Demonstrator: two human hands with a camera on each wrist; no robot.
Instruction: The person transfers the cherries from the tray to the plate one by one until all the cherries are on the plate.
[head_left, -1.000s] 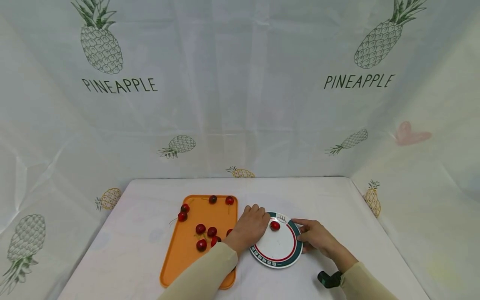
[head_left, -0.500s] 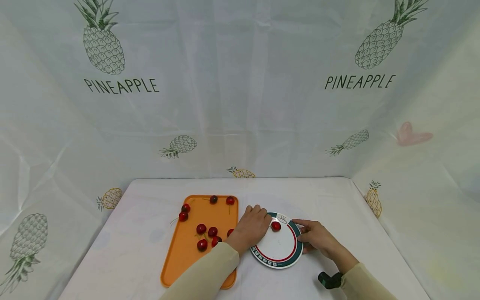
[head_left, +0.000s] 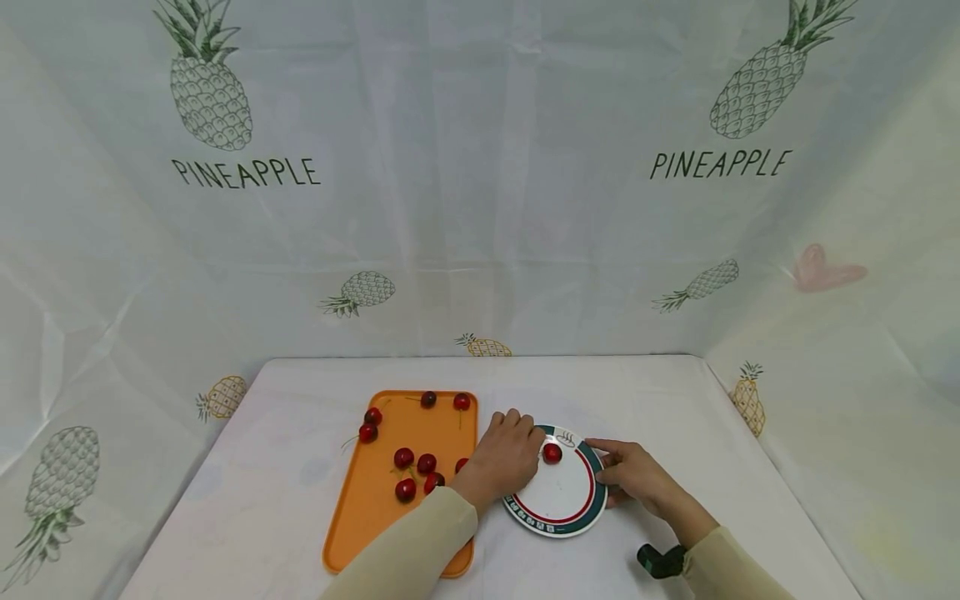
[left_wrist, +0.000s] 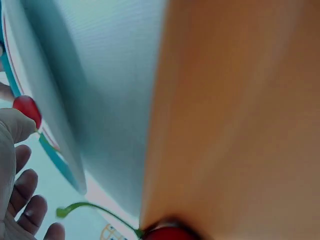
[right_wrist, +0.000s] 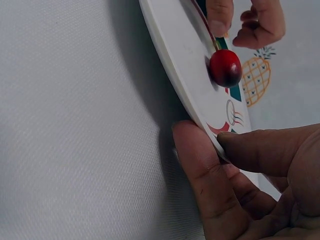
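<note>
A round white plate (head_left: 555, 497) with a dark green band and red ring lies between the hands. My right hand (head_left: 637, 477) pinches its right rim, thumb on top and a finger (right_wrist: 200, 165) beneath. On the plate sits one red cherry (head_left: 552, 453) with its stem. My left hand (head_left: 501, 458) is over the plate's left side; its thumb (left_wrist: 17, 122) is right at the cherry and stem, with the other fingers apart from the thumb. Part of the left rim is hidden by that hand.
An orange tray (head_left: 375, 533) with several cherries stands left of the plate, partly under the left sleeve (head_left: 412, 542). One cherry (left_wrist: 172, 233) lies at its edge in the left wrist view. A black device (head_left: 660, 561) is at the right wrist. White cloth (head_left: 637, 392) covers the table.
Both hands, the plate and the cherry keep nearly the same places. The whole head view has shifted very slightly.
</note>
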